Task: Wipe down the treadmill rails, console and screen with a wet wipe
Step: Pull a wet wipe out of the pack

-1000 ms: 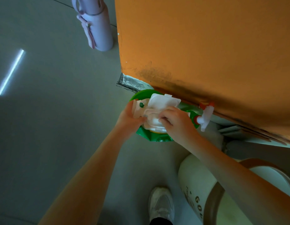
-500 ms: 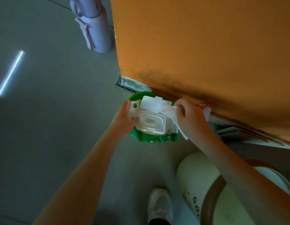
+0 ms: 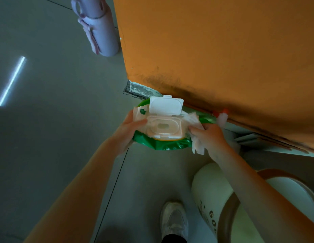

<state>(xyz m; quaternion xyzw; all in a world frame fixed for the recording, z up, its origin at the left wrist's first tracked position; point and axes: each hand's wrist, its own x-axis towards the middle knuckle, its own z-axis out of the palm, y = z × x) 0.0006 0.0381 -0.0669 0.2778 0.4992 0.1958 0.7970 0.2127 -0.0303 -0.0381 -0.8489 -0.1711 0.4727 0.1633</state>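
One wet wipe [image 3: 196, 122] is out of its pack, crumpled in the right hand [image 3: 213, 137], whose fingers are curled round it; part of the sheet lies over the pack's right end and a ragged corner hangs below the hand; the wipe pack [image 3: 163, 145], green with a pale top panel, sits between the two hands, its white flip lid [image 3: 165, 106] standing open above the oval dispensing slot; the left hand [image 3: 129, 130] grips the pack's left end, thumb pressed on top and fingers tucked beneath; whether the pack rests on anything I cannot tell; just behind it rises an orange wall [image 3: 222, 50], grimy and dark along its foot; a white spray nozzle [image 3: 222, 118] with red parts shows beside the right hand, against the wall; below the right forearm stands a cream bin [image 3: 210, 190] with a brown rim; a pale shoe [image 3: 173, 220] is on the grey floor [image 3: 56, 137]; well apart, by the wall's corner, stands a lilac bottle [image 3: 101, 32] with a handle.
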